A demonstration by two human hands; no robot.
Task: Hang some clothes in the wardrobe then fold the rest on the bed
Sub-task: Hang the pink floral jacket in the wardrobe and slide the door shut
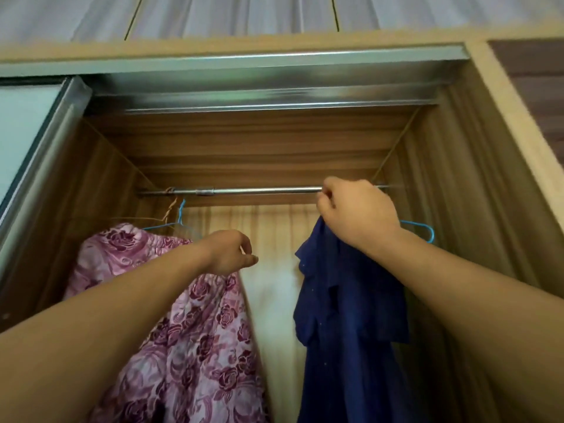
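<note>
Head view: R hand (355,215) is up at the rod (259,190), near its right end, fingers curled tight with the back of the hand toward the camera. It grips the top of a hanger (425,232). The hook is hidden behind the fist, so can't tell if it's over the rod. One blue wire end pokes out just right of the wrist. Navy shirt (345,315) hangs straight below the fist, bunched at the top, draping down along the left side of the R forearm to the frame bottom.

L hand (230,253) is lower and left of the R hand, well apart from it. Its fingers are loosely curled, thumb near forefinger, holding nothing. Pale back panel shows between the two hands. Pink floral dress (195,346) hangs just behind and below the L hand, on a 2nd hanger (180,213) up by the rod's left end. L forearm crosses in front of the dress. Wardrobe (476,178) wood walls flank both arms, and the sliding door (24,126) is far left of the L arm.
</note>
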